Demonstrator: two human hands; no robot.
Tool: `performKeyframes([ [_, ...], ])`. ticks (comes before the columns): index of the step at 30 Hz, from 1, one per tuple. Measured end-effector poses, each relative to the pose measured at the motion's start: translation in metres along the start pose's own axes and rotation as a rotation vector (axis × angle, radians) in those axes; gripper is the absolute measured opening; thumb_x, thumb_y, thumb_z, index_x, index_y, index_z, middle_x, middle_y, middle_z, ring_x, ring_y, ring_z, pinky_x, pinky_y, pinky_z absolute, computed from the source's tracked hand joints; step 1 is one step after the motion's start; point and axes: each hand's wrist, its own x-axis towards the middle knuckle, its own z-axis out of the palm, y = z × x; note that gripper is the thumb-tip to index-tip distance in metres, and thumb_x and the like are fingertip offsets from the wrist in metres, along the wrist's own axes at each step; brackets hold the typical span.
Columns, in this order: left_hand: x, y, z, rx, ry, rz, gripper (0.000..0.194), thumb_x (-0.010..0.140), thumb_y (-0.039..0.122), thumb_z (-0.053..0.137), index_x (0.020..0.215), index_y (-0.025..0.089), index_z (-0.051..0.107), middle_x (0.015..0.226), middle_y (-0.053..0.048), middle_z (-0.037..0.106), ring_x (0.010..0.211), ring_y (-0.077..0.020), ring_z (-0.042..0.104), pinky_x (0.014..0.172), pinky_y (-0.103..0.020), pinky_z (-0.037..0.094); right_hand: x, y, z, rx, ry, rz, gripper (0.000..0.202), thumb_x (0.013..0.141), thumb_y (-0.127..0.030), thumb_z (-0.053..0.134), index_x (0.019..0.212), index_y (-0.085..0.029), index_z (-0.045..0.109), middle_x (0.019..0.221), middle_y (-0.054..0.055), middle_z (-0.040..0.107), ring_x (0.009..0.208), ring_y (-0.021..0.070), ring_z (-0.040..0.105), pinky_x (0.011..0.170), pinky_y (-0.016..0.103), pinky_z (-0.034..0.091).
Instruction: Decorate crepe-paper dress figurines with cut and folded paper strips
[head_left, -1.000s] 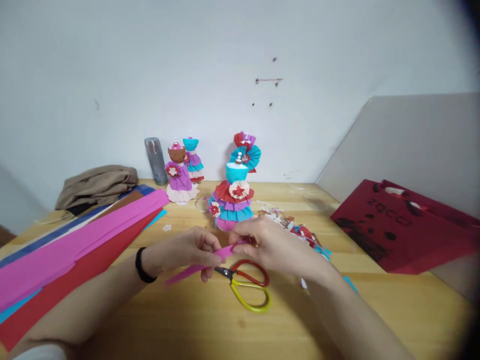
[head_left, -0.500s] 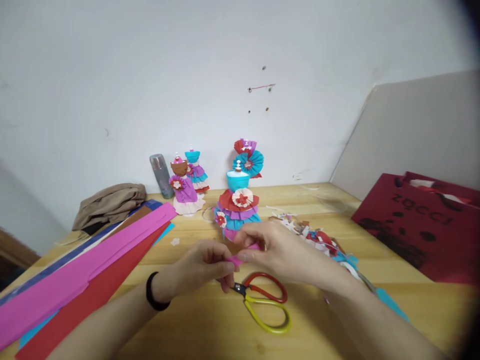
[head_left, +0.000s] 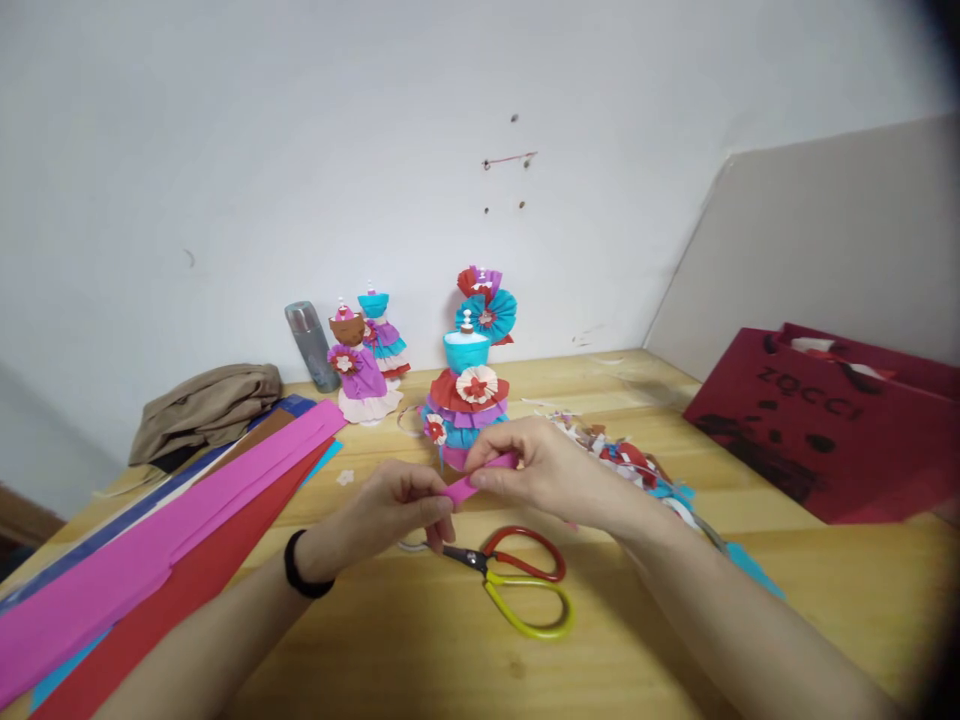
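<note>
The scissors (head_left: 480,562), with one red handle loop and one yellow, lie open-handled on the wooden counter (head_left: 420,640). Just beyond the scissors, a narrow pink strip (head_left: 461,491) is held up between the two hands. The left hand (head_left: 412,500), below a black wristband (head_left: 301,566), grasps the strip's near end between thumb and fingers, its lower fingertips over the scissors' blades; the right hand (head_left: 536,475) pinches the strip farther along, thumb beneath and fingers curled above. Farther beyond the scissors, behind the right hand, stands a tiered paper dress figure (head_left: 448,392) with a teal bodice, and behind that a teal pleated rosette (head_left: 487,316). Beyond the scissors and to their left are a figure in a purple skirt (head_left: 364,378), a smaller one with a teal top (head_left: 387,342) and a grey bottle (head_left: 313,345). Left of the scissors, long pink sheets (head_left: 187,520) lie over red, blue and brown ones, with a folded brown cloth (head_left: 210,405) past them. To the scissors' right and beyond are mixed paper scraps (head_left: 630,465), and well apart on that side a dark red bag (head_left: 810,440).
</note>
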Motion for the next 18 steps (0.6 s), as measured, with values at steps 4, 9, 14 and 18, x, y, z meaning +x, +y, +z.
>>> performKeyframes([
  [4, 0.0, 0.006, -0.007, 0.013, 0.018, -0.01, 0.045, 0.084, 0.054, 0.067, 0.067, 0.013, 0.069, 0.062, -0.003, 0.069, 0.055, -0.0094, 0.061, 0.057, -0.019, 0.046, 0.003, 0.003, -0.005, 0.049, 0.042, -0.023, 0.018, 0.081, -0.031, 0.064, 0.087, -0.016, 0.072, 0.071, 0.0, 0.062, 0.062, 0.0123, 0.05, 0.057, 0.025, 0.036],
  [9, 0.002, 0.006, -0.009, -0.042, 0.077, 0.007, 0.043, 0.083, 0.053, 0.069, 0.07, 0.012, 0.069, 0.063, -0.004, 0.069, 0.056, -0.0099, 0.061, 0.055, -0.019, 0.045, 0.007, 0.012, -0.005, 0.238, 0.078, 0.063, 0.035, 0.077, -0.033, 0.07, 0.107, -0.014, 0.068, 0.072, 0.0, 0.062, 0.063, 0.012, 0.052, 0.059, 0.025, 0.04],
  [14, 0.003, 0.002, -0.008, -0.056, 0.164, 0.079, 0.041, 0.086, 0.051, 0.067, 0.072, 0.011, 0.07, 0.065, -0.006, 0.071, 0.058, -0.012, 0.063, 0.057, -0.021, 0.047, 0.01, 0.014, 0.002, 0.428, 0.006, 0.058, 0.04, 0.076, -0.045, 0.074, 0.102, -0.016, 0.062, 0.075, -0.001, 0.06, 0.065, 0.0113, 0.053, 0.06, 0.024, 0.041],
  [18, 0.004, 0.003, -0.005, -0.066, 0.221, 0.103, 0.042, 0.085, 0.051, 0.068, 0.073, 0.012, 0.071, 0.065, -0.006, 0.071, 0.059, -0.0129, 0.064, 0.059, -0.022, 0.049, 0.013, 0.011, 0.01, 0.486, -0.006, 0.064, 0.04, 0.07, -0.046, 0.08, 0.091, -0.016, 0.064, 0.068, -0.003, 0.056, 0.061, 0.0103, 0.05, 0.057, 0.023, 0.037],
])
